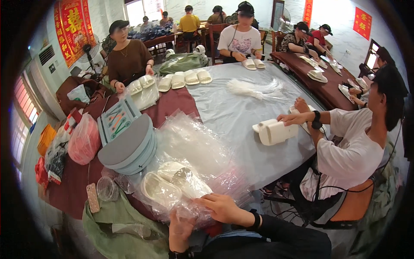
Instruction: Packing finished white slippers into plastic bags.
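Slippers' place: two cream-white, thick-soled slippers (189, 183) lie side by side on the grey-and-maroon-covered desk (241, 118), at eleven o'clock from the hands, seemingly inside a thin clear plastic bag (189, 210).
Right fingers: the right hand (223, 210) has them bent, tips on the bag's near edge; whether they pinch it, I cannot tell.
Left fingers: the left hand (181, 231) is loosely spread against the film; its grip cannot be told.
Bag risk: hard pulling over a sole edge could split it.
Heap risk: the loose clear bags (189, 138) at twelve o'clock might cling and drag along.
Slipper look: smooth, pale, openings upward, partly veiled by glare.
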Demonstrator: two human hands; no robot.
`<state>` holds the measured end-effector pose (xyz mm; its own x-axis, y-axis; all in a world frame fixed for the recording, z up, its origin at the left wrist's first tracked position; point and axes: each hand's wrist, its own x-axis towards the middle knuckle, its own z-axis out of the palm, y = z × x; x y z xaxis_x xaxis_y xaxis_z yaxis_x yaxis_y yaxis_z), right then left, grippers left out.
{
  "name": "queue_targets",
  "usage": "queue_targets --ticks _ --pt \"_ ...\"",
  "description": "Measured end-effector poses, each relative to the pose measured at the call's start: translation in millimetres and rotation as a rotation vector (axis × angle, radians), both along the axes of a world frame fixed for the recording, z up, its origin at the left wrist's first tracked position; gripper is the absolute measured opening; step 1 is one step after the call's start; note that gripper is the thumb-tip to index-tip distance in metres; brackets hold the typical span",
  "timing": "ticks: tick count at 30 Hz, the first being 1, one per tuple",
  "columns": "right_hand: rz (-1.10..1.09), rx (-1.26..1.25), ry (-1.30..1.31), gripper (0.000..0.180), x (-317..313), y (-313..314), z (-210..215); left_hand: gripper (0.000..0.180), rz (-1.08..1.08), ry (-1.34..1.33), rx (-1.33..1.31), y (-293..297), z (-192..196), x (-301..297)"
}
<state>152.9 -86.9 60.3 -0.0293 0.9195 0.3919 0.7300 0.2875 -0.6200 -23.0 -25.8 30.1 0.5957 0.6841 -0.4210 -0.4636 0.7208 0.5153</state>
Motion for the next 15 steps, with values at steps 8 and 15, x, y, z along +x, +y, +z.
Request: queue_targets --ticks 8,15 --pt "-0.155 0.055 0.285 0.048 -9.5 1.1 7.1 0.065 -0.006 -0.138 0.081 0.6 11.2 4.9" --pt "-0.053 0.105 0.473 0.042 -38.7 2.7 2.4 0.059 -0.069 0.357 0.515 16.1 -45.5 -21.5"
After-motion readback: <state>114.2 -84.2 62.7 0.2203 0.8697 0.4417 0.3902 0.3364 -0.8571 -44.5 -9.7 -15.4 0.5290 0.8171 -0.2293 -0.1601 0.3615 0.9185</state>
